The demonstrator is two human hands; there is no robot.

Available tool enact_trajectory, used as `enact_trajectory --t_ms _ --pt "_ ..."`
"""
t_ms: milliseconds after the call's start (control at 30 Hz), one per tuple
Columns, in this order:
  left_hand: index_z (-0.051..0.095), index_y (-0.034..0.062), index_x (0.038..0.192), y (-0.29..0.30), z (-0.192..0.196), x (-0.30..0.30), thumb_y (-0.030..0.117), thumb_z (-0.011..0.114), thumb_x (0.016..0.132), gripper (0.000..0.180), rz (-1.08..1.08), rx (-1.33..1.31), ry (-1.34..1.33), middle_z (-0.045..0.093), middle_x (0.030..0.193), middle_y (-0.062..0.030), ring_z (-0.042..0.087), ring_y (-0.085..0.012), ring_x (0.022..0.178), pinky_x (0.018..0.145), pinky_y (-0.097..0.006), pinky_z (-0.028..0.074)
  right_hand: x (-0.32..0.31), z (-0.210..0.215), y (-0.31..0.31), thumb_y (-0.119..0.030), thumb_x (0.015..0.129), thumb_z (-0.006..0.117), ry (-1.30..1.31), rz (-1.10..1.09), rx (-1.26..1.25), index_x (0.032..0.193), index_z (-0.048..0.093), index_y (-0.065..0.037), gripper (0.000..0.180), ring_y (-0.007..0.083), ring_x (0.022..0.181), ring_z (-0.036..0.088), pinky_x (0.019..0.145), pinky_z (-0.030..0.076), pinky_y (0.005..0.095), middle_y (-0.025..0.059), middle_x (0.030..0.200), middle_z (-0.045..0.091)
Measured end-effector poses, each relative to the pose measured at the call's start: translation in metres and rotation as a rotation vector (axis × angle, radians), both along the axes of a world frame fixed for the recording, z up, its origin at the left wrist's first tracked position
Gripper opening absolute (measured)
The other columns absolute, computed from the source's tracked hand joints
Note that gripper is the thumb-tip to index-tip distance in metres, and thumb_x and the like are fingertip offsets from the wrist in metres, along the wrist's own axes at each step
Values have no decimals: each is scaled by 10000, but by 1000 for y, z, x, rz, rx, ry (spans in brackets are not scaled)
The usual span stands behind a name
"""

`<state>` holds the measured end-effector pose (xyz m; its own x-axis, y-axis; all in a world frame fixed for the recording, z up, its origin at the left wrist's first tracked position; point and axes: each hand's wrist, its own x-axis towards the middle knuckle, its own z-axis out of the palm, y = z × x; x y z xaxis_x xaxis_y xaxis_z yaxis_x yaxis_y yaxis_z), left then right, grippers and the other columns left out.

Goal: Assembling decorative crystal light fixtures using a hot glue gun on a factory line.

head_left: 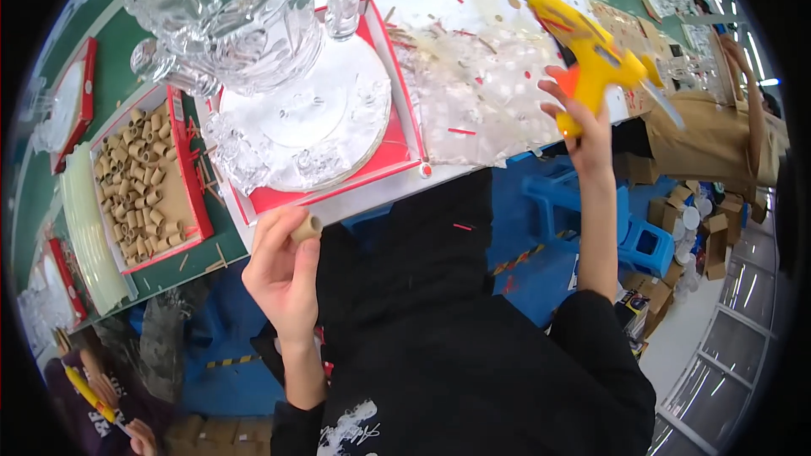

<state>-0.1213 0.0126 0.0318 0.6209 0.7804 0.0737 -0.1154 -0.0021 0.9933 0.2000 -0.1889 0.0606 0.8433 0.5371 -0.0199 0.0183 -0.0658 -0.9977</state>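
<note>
Between the fingertips of my left hand (283,274) is a short brown cardboard tube (307,229), just off the near edge of the table. My right hand (585,122) is wrapped round the handle of a yellow glue gun (591,51), raised over the right part of the worktop with its tip toward the far left. Ahead of my left hand, a round white board (338,131) sits in a shallow red-edged tray (397,165). A large clear glass-like vessel with knobbed parts (228,25) rises at the board's far side.
Left of the tray, a red-sided box (187,177) holds many cardboard tubes (139,194). Translucent glue sticks (89,228) lie beside it. Glue-smeared sheeting with red scraps (473,93) covers the worktop. Blue stools (646,245) stand at right. Other people work at lower left and far right.
</note>
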Motion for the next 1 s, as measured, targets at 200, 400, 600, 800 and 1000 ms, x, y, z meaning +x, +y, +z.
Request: enact_trajectory --t_ms 200,400,600,800,1000 --pt "537 -54 1129 -2 2 12 20 607 891 259 -44 -190 -129 623 983 -120 614 -153 845 769 -263 500 -67 22 -4 -274 748 651 191 449 92 1138 485 -39 485 429 1177 516 929 475 473 165 995 624" --pt "590 -47 1061 -8 6 19 317 645 895 404 -48 -226 -136 644 836 -93 618 -144 706 684 -250 503 -119 25 -7 -81 797 542 581 691 278 972 546 -39 181 225 806 623 776 517 389 81 787 581" --pt "593 -45 1058 -9 9 14 340 646 887 425 -62 -253 -153 644 833 -99 616 -139 707 664 -248 504 -130 6 -5 -152 836 558 504 796 221 1280 425 -23 481 141 602 553 661 512 345 36 728 544" --pt "598 -51 1047 -8 8 13 332 653 885 419 -69 -235 -146 645 839 -103 610 -131 704 658 -233 495 -136 13 0 -122 838 533 589 772 232 1165 508 -12 346 126 598 537 647 506 323 34 673 527" --pt "604 -58 1044 -9 6 12 315 663 881 412 -58 -230 -139 648 851 -100 612 -120 711 653 -216 486 -134 11 1 -108 839 513 541 859 223 1178 512 -9 354 117 593 527 629 506 325 27 669 522"
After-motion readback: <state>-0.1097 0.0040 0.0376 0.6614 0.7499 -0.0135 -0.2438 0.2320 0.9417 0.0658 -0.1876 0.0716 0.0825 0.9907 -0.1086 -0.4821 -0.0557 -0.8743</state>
